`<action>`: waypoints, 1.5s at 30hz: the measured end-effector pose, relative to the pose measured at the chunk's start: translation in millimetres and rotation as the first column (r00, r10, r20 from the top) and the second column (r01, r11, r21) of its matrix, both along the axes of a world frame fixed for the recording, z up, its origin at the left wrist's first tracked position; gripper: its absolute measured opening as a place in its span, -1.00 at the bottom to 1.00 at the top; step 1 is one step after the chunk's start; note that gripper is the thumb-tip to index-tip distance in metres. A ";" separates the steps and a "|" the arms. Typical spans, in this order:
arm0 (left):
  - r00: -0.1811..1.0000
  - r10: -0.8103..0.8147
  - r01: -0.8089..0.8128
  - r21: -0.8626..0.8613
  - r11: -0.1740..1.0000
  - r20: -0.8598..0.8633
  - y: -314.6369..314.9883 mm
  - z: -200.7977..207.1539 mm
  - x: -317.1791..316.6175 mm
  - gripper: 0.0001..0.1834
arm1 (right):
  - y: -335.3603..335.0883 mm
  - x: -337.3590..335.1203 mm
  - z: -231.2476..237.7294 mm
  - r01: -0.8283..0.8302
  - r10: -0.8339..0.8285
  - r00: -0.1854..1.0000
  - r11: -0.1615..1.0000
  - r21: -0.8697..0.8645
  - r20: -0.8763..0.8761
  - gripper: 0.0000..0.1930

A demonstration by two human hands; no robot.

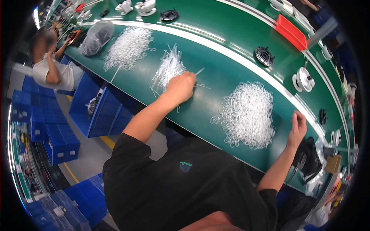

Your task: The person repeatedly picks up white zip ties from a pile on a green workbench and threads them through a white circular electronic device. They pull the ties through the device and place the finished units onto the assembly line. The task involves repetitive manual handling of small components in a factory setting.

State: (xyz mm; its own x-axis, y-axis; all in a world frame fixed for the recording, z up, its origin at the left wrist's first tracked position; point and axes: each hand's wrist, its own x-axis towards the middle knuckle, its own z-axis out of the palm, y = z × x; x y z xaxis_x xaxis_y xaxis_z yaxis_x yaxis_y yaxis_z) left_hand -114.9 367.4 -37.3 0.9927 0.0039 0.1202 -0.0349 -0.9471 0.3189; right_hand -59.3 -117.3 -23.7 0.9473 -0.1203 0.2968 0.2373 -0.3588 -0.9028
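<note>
Currently, left hand (180,87) reaches palm-down, fingers pinched on white strips (200,71); right hand (298,131) hovers, fingers half-curled, hold unclear.

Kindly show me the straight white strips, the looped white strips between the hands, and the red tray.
Straight white strips (169,67), head view: middle of pile.
Looped white strips (249,115), head view: middle of pile.
Red tray (291,32), head view: bare middle.

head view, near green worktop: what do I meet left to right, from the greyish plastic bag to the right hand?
Greyish plastic bag → left pile of white loops → pile of straight whitish strips → right pile of white loops → right hand.
</note>
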 end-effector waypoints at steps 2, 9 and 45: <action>1.000 -0.004 0.003 -0.046 0.999 -0.007 1.6 -1.0 1.0 -0.96 | 11.3 -1.4 8.2 -0.024 0.025 1.000 1.000 -0.009 0.010 -0.85; 0.999 0.029 -0.024 -0.166 0.986 0.025 6.5 15.4 -1.0 -0.86 | 28.2 -14.7 23.6 -0.096 0.096 0.995 0.995 0.041 -0.003 -0.86; 0.937 -0.305 0.066 -0.944 -0.324 0.170 -68.0 62.6 8.3 -0.93 | 223.4 -51.4 53.3 -0.514 0.508 0.856 0.856 0.057 0.100 -0.74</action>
State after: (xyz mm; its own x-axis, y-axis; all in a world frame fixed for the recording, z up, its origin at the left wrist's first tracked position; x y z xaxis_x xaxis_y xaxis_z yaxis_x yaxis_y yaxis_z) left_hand -106.6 299.4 25.3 0.9716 -0.1967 0.1313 0.0143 0.6030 0.7976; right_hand -110.6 106.1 29.5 0.8558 0.3482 0.3826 0.4388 -0.0966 -0.8934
